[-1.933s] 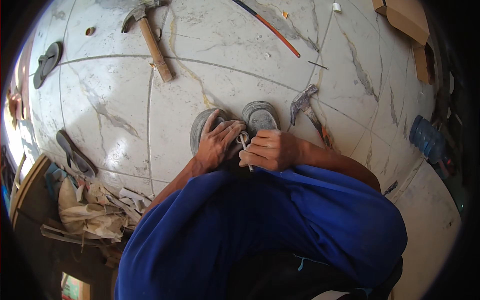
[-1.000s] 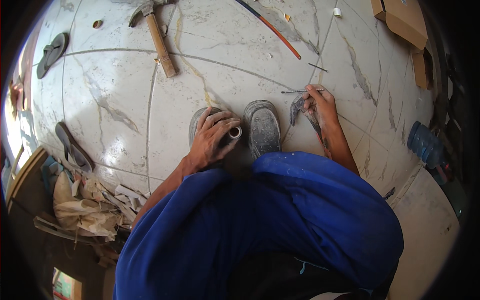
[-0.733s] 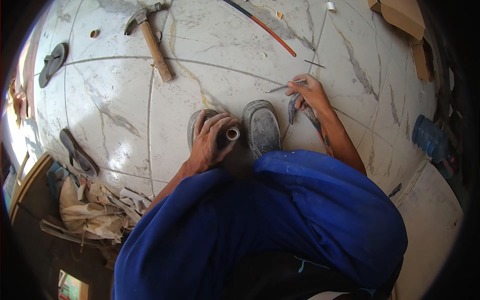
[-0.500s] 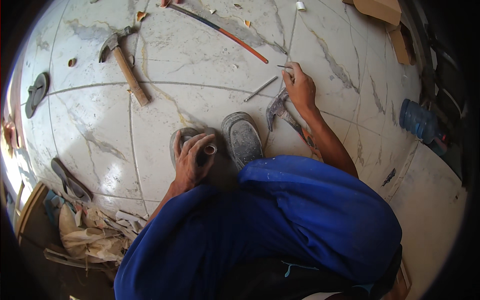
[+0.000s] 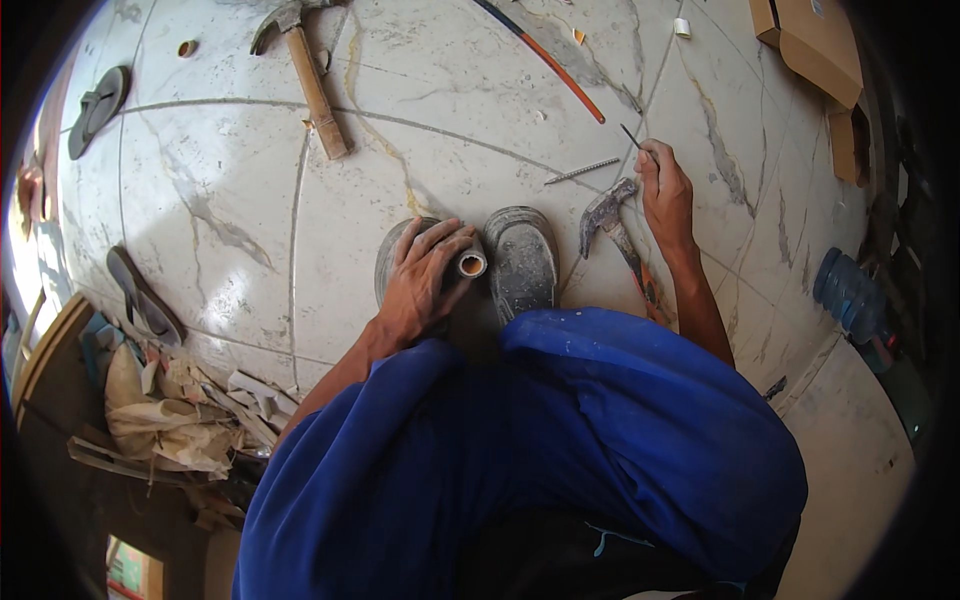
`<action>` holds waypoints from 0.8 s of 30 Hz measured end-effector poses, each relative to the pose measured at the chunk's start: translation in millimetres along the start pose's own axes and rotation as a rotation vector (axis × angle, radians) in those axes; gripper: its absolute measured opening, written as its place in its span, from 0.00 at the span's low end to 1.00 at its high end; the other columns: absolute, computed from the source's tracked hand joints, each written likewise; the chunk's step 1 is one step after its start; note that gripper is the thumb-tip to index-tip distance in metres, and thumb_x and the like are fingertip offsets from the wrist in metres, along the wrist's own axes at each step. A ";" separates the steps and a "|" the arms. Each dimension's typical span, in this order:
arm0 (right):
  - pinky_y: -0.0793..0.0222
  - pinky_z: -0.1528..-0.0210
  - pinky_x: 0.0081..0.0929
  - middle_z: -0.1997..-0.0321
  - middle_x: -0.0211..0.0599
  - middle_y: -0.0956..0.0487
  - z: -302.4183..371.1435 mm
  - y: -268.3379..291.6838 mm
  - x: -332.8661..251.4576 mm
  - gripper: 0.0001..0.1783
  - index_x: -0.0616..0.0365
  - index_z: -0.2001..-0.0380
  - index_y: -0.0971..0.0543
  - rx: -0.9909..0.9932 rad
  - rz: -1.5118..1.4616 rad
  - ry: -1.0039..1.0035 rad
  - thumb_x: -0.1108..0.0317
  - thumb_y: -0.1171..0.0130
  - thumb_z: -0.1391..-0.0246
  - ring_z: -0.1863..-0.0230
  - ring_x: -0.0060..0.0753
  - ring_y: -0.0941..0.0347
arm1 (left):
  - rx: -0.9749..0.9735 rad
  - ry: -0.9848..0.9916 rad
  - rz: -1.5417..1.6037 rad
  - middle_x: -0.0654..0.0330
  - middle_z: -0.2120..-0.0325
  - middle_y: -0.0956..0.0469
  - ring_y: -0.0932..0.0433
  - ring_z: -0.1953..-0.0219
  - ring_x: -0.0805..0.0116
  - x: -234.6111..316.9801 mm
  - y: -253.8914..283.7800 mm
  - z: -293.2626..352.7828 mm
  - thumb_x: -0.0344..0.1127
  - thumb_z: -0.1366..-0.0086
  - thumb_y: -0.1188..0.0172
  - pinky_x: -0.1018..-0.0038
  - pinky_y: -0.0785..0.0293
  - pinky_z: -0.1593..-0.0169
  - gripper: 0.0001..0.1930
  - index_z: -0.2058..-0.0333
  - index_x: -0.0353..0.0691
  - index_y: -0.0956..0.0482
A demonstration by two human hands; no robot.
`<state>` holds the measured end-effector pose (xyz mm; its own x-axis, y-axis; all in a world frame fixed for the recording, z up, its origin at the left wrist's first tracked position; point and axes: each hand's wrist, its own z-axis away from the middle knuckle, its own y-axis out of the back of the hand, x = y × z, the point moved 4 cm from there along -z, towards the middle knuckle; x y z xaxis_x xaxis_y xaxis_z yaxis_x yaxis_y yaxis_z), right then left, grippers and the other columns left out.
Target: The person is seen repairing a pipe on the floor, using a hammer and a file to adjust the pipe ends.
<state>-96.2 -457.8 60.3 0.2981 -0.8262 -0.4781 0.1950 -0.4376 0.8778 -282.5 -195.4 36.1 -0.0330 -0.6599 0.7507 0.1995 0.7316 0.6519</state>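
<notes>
Lying on marbled floor tiles [image 5: 480,95] are two hammers [image 5: 314,95], at eleven and two o'clock, and two sandals [image 5: 98,112]; left hand [image 5: 422,275] grasps one tube [image 5: 473,263], right hand [image 5: 667,200] pinches one thin rod [image 5: 630,136].

Left hand [image 5: 416,284] curled round a short tube [image 5: 472,264], open end facing up, above the inner side of the left shoe [image 5: 392,262]; right shoe [image 5: 524,264] flat on the tiled floor [image 5: 225,180]. Right hand [image 5: 664,192] pinches a thin dark rod [image 5: 629,135] between thumb and fingers, tip angled up-left. Just beside it, on the floor: a ridged grey rod [image 5: 582,171] and a claw hammer [image 5: 607,210] with orange-and-black handle. Farther off: wooden-handled hammer [image 5: 315,95], red-and-black bar [image 5: 550,64], cardboard box [image 5: 820,55]. Blue plastic bottle [image 5: 850,292] lies at far right; two flip-flops [image 5: 146,298] at left.
</notes>
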 end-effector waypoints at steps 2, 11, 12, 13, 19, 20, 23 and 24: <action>0.33 0.70 0.27 0.75 0.36 0.25 20.2 -3.2 -37.1 0.09 0.61 0.58 0.27 -0.191 -0.421 -0.226 0.71 0.48 0.41 0.74 0.31 0.29 | -0.007 -0.009 0.021 0.66 0.46 0.29 0.36 0.40 0.66 -1.8 -0.1 1.8 0.34 0.47 0.36 0.54 0.51 0.33 0.26 0.48 0.44 0.32; 0.25 0.66 0.28 0.68 0.39 0.20 62.3 -8.8 -129.6 0.15 0.61 0.60 0.22 -0.476 -0.579 0.413 0.75 0.35 0.54 0.66 0.35 0.20 | 0.061 -0.108 -0.012 0.64 0.51 0.25 0.33 0.43 0.65 3.1 5.5 -2.8 0.38 0.46 0.37 0.57 0.46 0.35 0.22 0.52 0.43 0.26; 0.25 0.67 0.29 0.66 0.39 0.21 65.3 -10.8 -131.2 0.15 0.60 0.61 0.22 -0.418 -0.546 0.508 0.74 0.34 0.55 0.66 0.36 0.22 | 0.056 -0.124 -0.017 0.63 0.52 0.25 0.32 0.44 0.64 4.0 5.8 -3.0 0.39 0.46 0.37 0.57 0.45 0.36 0.22 0.51 0.43 0.26; 0.25 0.67 0.29 0.66 0.39 0.21 65.3 -12.1 -131.5 0.15 0.60 0.61 0.22 -0.420 -0.545 0.509 0.74 0.34 0.55 0.66 0.36 0.22 | 0.051 -0.139 -0.021 0.63 0.52 0.25 0.32 0.44 0.64 4.6 5.7 -3.1 0.39 0.46 0.37 0.57 0.45 0.36 0.22 0.51 0.44 0.26; 0.26 0.67 0.30 0.66 0.38 0.23 69.4 -27.5 -140.5 0.15 0.62 0.62 0.23 -0.315 -0.465 0.639 0.73 0.34 0.55 0.68 0.34 0.24 | 0.061 -0.146 -0.016 0.63 0.53 0.25 0.32 0.44 0.64 4.6 4.1 -1.6 0.39 0.46 0.37 0.57 0.45 0.36 0.22 0.52 0.43 0.25; 0.26 0.68 0.30 0.66 0.40 0.23 67.5 -28.4 -141.8 0.15 0.64 0.62 0.24 -0.310 -0.455 0.654 0.76 0.34 0.56 0.68 0.35 0.23 | 0.062 -0.143 -0.017 0.63 0.53 0.25 0.32 0.44 0.64 3.8 3.9 -1.1 0.39 0.46 0.37 0.57 0.45 0.36 0.22 0.52 0.43 0.25; 0.26 0.68 0.29 0.65 0.43 0.22 67.5 -30.3 -141.4 0.16 0.66 0.63 0.25 -0.310 -0.451 0.671 0.78 0.34 0.57 0.69 0.36 0.23 | 0.079 -0.151 -0.011 0.63 0.53 0.25 0.32 0.44 0.64 3.0 3.6 0.1 0.39 0.46 0.37 0.57 0.45 0.36 0.22 0.52 0.43 0.25; 0.26 0.68 0.29 0.65 0.43 0.22 68.2 -30.9 -140.8 0.16 0.66 0.63 0.25 -0.313 -0.456 0.671 0.78 0.34 0.57 0.69 0.37 0.23 | 0.078 -0.150 -0.014 0.63 0.53 0.25 0.32 0.44 0.64 3.4 3.7 -0.1 0.39 0.47 0.37 0.57 0.45 0.36 0.22 0.52 0.42 0.25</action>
<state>-207.9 -352.1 102.6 0.5969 -0.1675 -0.7846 0.6481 -0.4758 0.5946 -281.7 -194.9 41.1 -0.1821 -0.6415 0.7452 0.1212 0.7375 0.6644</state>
